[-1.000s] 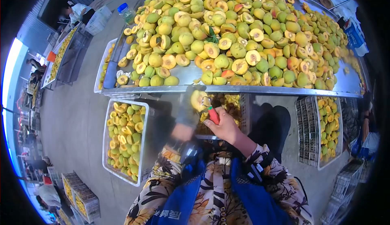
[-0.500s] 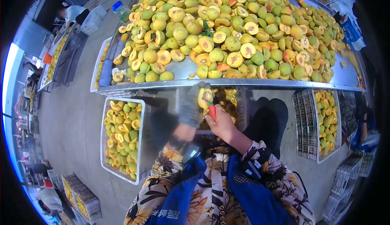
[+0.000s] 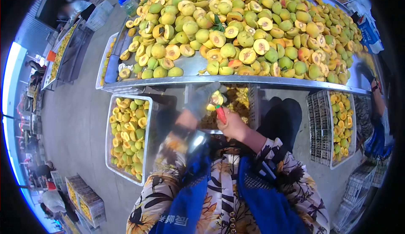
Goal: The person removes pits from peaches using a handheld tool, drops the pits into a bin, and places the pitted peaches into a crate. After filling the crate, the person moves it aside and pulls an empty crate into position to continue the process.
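Note:
My left hand [image 3: 202, 99], in a grey glove and smeared by motion, holds a halved peach [image 3: 216, 99] just in front of the table's edge. Bare fingers of my right hand [image 3: 233, 123] wrap round a red-handled tool [image 3: 221, 114]. Its working end meets the cut face of the peach, so its tip is hidden. Below both hands stands a crate [image 3: 253, 107] holding yellow fruit pieces. Beyond them, a large heap of halved peaches [image 3: 236, 35] covers much of the metal table [image 3: 190, 66].
White crates of peach halves stand on the floor at left [image 3: 147, 141] and right [image 3: 330, 128]. A blue-lidded jar [image 3: 128, 6] is at the table's far left corner. A co-worker's gloved hand [image 3: 366, 71] is over the table's right end. Other people work at left.
My left hand and the peach have tilted and shifted slightly against the tool. A co-worker's gloved hand now shows over the right end of the table. The view has shifted a little.

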{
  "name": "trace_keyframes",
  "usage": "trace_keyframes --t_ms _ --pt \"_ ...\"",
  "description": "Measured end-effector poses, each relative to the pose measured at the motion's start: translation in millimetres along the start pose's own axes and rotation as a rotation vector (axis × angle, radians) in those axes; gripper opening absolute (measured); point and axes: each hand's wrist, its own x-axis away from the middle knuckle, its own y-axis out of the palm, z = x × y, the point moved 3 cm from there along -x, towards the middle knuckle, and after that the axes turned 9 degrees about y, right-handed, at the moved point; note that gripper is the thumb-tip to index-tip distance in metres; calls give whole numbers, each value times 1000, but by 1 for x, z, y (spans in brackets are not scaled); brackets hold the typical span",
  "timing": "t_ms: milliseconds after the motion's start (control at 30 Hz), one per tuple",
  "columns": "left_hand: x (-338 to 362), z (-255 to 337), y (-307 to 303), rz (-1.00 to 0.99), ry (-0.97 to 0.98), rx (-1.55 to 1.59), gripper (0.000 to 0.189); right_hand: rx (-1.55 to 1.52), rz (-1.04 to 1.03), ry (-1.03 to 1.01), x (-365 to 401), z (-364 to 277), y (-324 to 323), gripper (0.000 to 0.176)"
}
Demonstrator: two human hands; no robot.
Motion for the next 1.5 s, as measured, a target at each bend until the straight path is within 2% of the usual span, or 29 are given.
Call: trace_keyframes --t_ms 67,133,233,267,333,433,467,533,567,633,767,867,933,967,1033,1067,1133,1167,1267,1367,1467,1500 --pt "1 -10 -7 21 65 83 38 -151 -78 67 -3 -1 -5 19" --pt "-1 -9 -7 103 -3 120 37 -249 -90 96 -3 -5 -3 15" --pt "13 -5 2 330 92 119 36 -28 127 -207 -9 4 14 13" --pt "9 -2 3 371 72 195 24 -106 27 -112 -12 13 18 13" --pt "13 2 6 357 75 207 24 -260 -167 87 -4 0 10 13" --pt "9 -3 4 310 151 174 25 -559 -378 218 7 -16 1 13" --pt "8 -6 3 293 186 156 25 -463 -341 171 6 -16 -1 13" --pt "8 4 6 279 89 142 25 -269 -265 71 2 -19 -5 13" --pt "8 7 7 272 38 133 25 -234 -268 73 2 -18 -5 13" --pt "7 9 9 247 57 144 26 -159 -281 76 3 -20 -7 13" --pt "13 15 8 181 152 -40 20 -568 -476 262 9 -23 0 17" --pt "12 15 6 215 140 -124 28 -765 -640 373 7 -21 2 20" --pt "6 7 2 185 -8 5 34 -892 -754 433 8 -23 0 21" --pt "6 4 1 171 -83 70 37 -910 -757 444 8 -22 2 21" --pt "9 16 9 197 -86 111 38 -944 -761 461 6 -17 9 20" --pt "12 19 12 213 -88 131 38 -842 -699 414 5 -15 10 21" --pt "14 15 10 279 -16 82 40 -643 -575 318 2 -14 13 21" --pt "14 12 7 311 22 58 42 -690 -621 351 3 -16 12 21" --pt "14 8 -6 273 246 -339 42 -873 -777 466 9 -26 7 21" --pt "14 15 -3 276 89 -473 46 -1045 -849 518 9 -26 11 18" --pt "5 4 0 277 18 192 41 -1030 -836 515 7 -19 17 17" --pt "6 4 1 255 -29 257 42 -968 -809 486 8 -19 17 17"
